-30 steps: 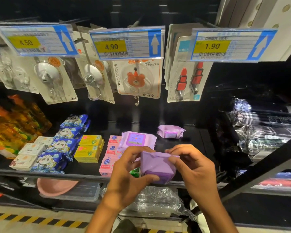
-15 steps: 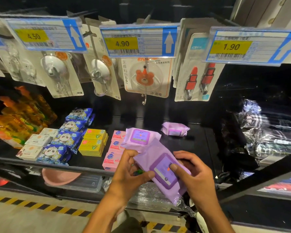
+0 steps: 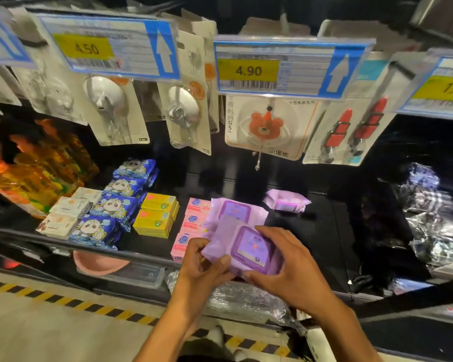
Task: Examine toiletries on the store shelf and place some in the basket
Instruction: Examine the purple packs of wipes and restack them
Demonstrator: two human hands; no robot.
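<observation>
Shelving fills the view, and one black shelf (image 3: 314,231) serves as the display surface. Over the front edge of the shelf, both hands clamp a purple wipes pack (image 3: 249,246): the left hand (image 3: 202,267) curls round its near left corner with the thumb on top, and the right hand (image 3: 290,270) wraps its right side, fingers by the lid. On the shelf, just behind the held one, lies a second pack (image 3: 236,210), and a third pack (image 3: 285,202) sits toward the back of the shelf. Along the shelf to the left stand pink boxes (image 3: 195,218), yellow boxes (image 3: 157,215), blue packets (image 3: 115,205), white boxes (image 3: 68,210) and orange bottles (image 3: 37,173). At the shelf's right end lie crinkled plastic bundles (image 3: 434,218). Above the shelf hang carded hooks (image 3: 267,126) behind price tags (image 3: 277,69) reading 4.50 and 4.90. Below the shelf sit a pink basin (image 3: 97,262) and a clear box (image 3: 139,275). In front of the shelf runs a pale floor (image 3: 50,335) with a yellow-and-black stripe (image 3: 63,301).
</observation>
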